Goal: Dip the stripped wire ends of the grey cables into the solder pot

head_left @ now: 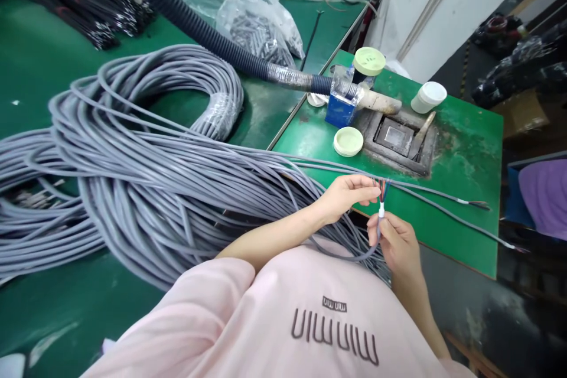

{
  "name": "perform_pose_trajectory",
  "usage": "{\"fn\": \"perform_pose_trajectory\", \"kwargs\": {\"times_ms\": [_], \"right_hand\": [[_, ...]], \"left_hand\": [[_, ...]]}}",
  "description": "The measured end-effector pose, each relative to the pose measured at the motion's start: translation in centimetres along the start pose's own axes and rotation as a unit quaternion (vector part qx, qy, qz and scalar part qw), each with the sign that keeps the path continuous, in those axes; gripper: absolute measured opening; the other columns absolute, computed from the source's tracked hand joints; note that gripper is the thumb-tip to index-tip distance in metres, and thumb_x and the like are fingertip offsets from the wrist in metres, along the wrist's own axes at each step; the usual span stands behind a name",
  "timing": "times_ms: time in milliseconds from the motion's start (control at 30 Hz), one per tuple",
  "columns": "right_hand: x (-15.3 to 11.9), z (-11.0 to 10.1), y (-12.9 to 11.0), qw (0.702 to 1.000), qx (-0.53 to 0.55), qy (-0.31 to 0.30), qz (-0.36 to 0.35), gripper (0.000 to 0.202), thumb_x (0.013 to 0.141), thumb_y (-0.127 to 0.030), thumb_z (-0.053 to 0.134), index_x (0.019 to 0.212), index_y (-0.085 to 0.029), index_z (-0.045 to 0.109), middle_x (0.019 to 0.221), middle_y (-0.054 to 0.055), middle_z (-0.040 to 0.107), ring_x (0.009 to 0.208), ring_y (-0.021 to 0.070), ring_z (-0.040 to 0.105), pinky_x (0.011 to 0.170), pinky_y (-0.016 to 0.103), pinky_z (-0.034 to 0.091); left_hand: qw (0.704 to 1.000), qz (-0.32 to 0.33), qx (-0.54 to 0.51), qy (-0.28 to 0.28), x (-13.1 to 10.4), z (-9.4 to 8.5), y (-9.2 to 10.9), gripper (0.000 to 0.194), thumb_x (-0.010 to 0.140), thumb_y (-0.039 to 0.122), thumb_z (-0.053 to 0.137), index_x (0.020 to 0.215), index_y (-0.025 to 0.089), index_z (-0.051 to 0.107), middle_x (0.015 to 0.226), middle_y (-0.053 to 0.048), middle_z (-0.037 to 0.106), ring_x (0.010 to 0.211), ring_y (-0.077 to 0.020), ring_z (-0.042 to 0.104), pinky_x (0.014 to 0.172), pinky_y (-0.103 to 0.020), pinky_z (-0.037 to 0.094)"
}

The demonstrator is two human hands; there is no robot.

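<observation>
We have the end of one grey cable (354, 258) raised in front of us, over the near edge of the green counter (469, 147), its white sleeve (381, 210) upright and a small fan of coloured wires (383, 191) coming out at the top. Our right hand (401, 236) grips the cable just below the sleeve, thumb against fingers, while our left hand (352, 194) has thumb and fingertips closed on the wires. Which single strands it pinches, we cannot tell. To handle this well, we would let the right hand do all the steadying and leave the left fingertips to work lightly, strand by strand, since hard tugging could bend the thin cores. Some slack in the loop below the right hand should spare the end from the weight of the thick bundle (155, 180). Two other cable ends (463, 201) lie farther right, so we would avoid dragging our wires across them. The square metal well (396, 137) beyond our hands may be hot; best to give it room
</observation>
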State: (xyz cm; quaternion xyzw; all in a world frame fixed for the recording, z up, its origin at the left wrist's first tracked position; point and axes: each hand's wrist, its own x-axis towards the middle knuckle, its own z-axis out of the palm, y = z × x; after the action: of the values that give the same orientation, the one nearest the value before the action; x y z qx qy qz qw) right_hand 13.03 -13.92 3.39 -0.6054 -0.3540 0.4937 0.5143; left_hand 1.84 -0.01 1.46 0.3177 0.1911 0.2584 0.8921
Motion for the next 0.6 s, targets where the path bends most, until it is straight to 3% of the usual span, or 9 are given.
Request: {"fn": "perform_pose_trajectory", "kwargs": {"times_ms": [300,433,600], "right_hand": [[0.6,0.4,0.1,1.000,0.022,-0.007,-0.009,0.024,0.095,-0.035,0.053,0.088,-0.019,0.069,0.054,-0.001,0.057,0.052,0.0108,0.045,0.053,0.026,0.030],[0.4,0.3,0.1,0.999,0.026,-0.021,-0.026,0.023,0.095,-0.035,0.053,0.088,-0.019,0.069,0.056,0.000,0.057,0.051,0.0116,0.047,0.052,0.027,0.033],[0.5,0.3,0.1,0.998,0.033,-0.026,-0.042,0.023,0.095,-0.035,0.053,0.089,-0.019,0.069,0.055,0.000,0.056,0.051,0.0121,0.047,0.052,0.027,0.034]], "left_hand": [[0.997,-0.032,-0.066,0.002,0.4,0.1,0.0,0.035,0.061,0.035,0.085,0.073,0.009,0.063,0.066,0.001,0.063,0.055,-0.0030,0.054,0.057,-0.016,0.041],[0.980,-0.109,-0.160,-0.050,0.4,0.0,-0.4,0.034,0.065,0.032,0.084,0.076,0.009,0.062,0.065,0.001,0.062,0.053,-0.0027,0.055,0.055,-0.014,0.041],[0.964,-0.123,-0.223,-0.077,0.2,0.1,-1.0,0.034,0.067,0.031,0.084,0.075,0.009,0.059,0.062,0.002,0.060,0.054,-0.0028,0.055,0.055,-0.013,0.042]]}}
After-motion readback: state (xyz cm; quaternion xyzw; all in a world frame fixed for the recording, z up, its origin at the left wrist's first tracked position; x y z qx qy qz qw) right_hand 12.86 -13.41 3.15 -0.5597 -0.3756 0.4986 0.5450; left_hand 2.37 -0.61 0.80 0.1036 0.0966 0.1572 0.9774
